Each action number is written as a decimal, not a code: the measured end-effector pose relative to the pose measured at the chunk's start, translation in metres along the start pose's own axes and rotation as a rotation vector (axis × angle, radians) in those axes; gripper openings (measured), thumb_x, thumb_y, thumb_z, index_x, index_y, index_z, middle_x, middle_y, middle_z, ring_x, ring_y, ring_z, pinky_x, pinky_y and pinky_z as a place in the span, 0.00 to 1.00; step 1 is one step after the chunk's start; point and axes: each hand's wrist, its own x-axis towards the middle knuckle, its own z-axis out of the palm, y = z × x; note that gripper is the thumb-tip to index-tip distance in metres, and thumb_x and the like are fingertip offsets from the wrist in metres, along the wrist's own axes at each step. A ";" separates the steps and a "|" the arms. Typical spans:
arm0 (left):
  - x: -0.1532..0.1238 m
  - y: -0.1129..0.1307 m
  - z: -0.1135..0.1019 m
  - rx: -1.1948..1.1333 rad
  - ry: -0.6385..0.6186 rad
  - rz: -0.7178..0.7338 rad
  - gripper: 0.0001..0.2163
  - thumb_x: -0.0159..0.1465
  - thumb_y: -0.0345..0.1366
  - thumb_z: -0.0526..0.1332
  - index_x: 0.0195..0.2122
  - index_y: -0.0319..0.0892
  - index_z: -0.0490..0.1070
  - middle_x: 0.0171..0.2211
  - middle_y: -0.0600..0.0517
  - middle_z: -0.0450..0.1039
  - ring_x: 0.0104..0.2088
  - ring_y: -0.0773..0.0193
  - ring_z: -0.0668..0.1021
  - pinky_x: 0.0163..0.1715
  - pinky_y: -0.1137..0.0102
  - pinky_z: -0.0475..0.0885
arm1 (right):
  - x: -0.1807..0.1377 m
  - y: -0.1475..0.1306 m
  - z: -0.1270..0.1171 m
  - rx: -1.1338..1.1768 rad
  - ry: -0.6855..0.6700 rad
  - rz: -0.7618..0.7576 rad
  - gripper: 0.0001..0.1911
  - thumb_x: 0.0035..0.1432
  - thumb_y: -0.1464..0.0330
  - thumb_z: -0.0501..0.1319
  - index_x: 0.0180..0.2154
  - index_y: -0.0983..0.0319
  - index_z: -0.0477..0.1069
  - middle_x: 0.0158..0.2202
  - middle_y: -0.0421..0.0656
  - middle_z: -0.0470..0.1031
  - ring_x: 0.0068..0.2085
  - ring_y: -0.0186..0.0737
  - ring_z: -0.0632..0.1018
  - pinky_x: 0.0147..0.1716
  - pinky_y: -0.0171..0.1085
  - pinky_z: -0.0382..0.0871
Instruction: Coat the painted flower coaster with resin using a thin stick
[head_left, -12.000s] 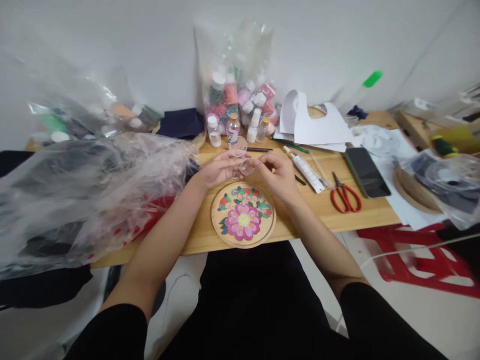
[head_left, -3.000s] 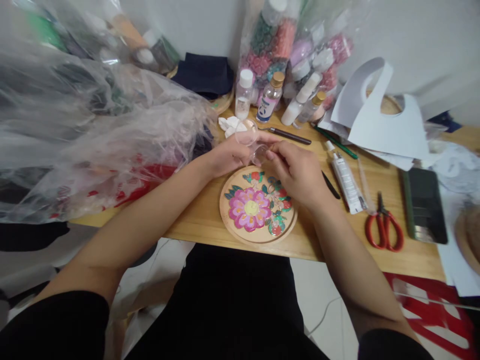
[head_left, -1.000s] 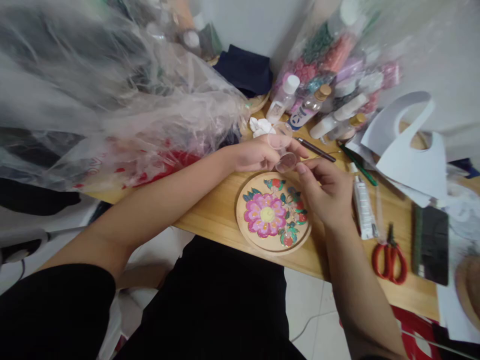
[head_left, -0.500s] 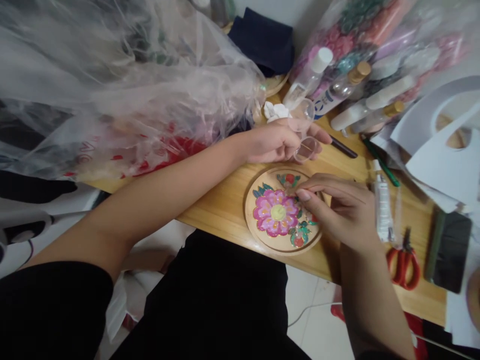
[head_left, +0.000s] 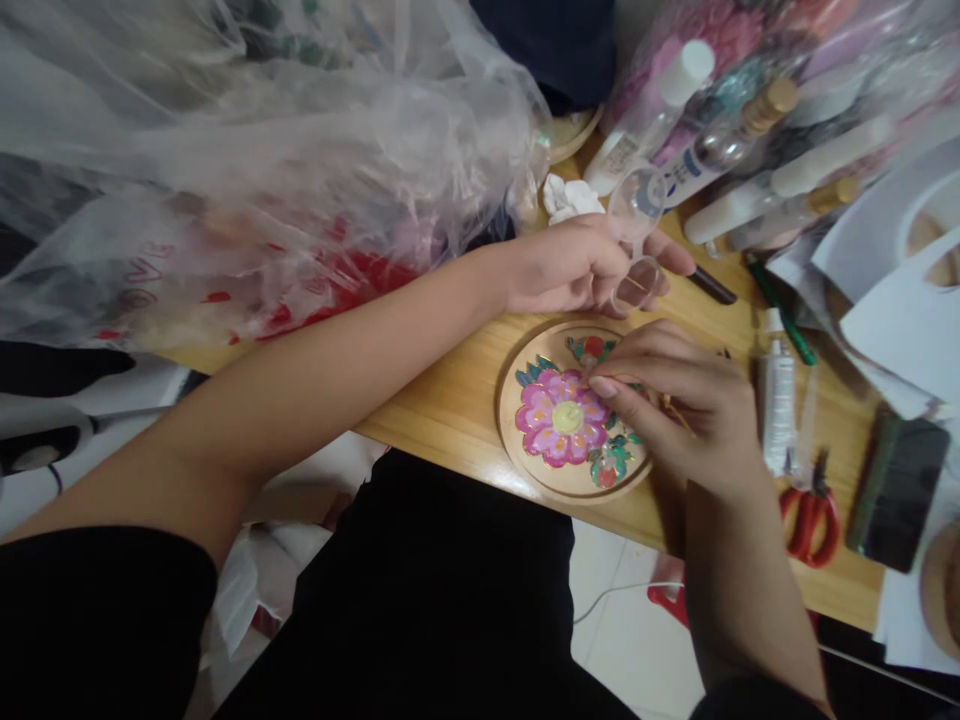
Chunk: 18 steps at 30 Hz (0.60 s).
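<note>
My left hand (head_left: 574,268) rests at the far side of the wooden disc, its fingers curled round a small clear plastic cup (head_left: 636,284). A second clear round piece (head_left: 637,200), perhaps its lid, sticks up beside the fingers. Over the right part of the round wooden disc (head_left: 512,415) is my right hand (head_left: 679,400), thumb and forefinger pinched together. What they pinch is too small to make out. On the disc lies a raised pink flower (head_left: 559,420) with a yellow centre, green leaves and small red blooms; my right hand hides some of it.
To the right lie a white tube (head_left: 778,400), red-handled pliers or cutters (head_left: 812,520), a phone (head_left: 898,490) and a green pen (head_left: 784,315). Bottles (head_left: 709,150) stand behind a dark stick (head_left: 712,285). Plastic bags (head_left: 337,180) crowd the left; crumpled tissue (head_left: 571,198) lies behind my left hand.
The view has shifted slightly, so table items sit a little differently. My right fingertips have shifted slightly over the disc, toward the pink flower. My left hand still holds the cup.
</note>
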 end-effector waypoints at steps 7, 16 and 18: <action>0.004 -0.007 -0.008 0.010 -0.070 0.037 0.22 0.48 0.17 0.50 0.43 0.35 0.70 0.32 0.54 0.70 0.44 0.67 0.78 0.55 0.65 0.67 | -0.001 0.002 0.003 0.013 -0.032 -0.047 0.04 0.58 0.72 0.65 0.36 0.59 0.78 0.31 0.43 0.76 0.34 0.38 0.75 0.36 0.41 0.70; 0.005 -0.007 -0.008 0.054 -0.063 0.033 0.22 0.51 0.20 0.51 0.48 0.33 0.69 0.32 0.53 0.71 0.46 0.66 0.77 0.55 0.63 0.66 | 0.000 0.006 0.008 -0.022 -0.051 -0.087 0.06 0.57 0.72 0.65 0.38 0.59 0.80 0.32 0.43 0.75 0.35 0.38 0.75 0.38 0.42 0.69; 0.005 -0.007 -0.008 0.051 -0.067 0.037 0.21 0.52 0.21 0.52 0.47 0.32 0.70 0.32 0.52 0.71 0.46 0.65 0.77 0.54 0.63 0.67 | 0.000 0.006 0.007 -0.024 -0.060 -0.083 0.07 0.58 0.72 0.65 0.38 0.58 0.80 0.32 0.42 0.74 0.35 0.39 0.75 0.38 0.42 0.69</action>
